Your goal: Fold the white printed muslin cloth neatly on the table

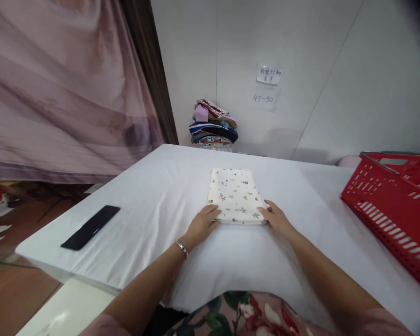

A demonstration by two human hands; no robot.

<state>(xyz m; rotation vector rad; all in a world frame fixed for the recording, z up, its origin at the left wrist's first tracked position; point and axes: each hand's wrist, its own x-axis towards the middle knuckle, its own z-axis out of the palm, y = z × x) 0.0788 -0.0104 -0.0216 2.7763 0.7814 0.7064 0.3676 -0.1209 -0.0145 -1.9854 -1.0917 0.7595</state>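
One printed cloth, one basket, one black slab, two notes, one fabric stack, one table

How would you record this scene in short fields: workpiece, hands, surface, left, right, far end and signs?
workpiece: white folded cloth with small plant prints
left hand: touching the cloth's near left corner
right hand: touching its near right corner
surface: white-covered table
left: flat black slab, perhaps a phone
right: red perforated basket
far end: stack of folded fabrics
signs: two paper notes on the wall, the lower reading 45-50
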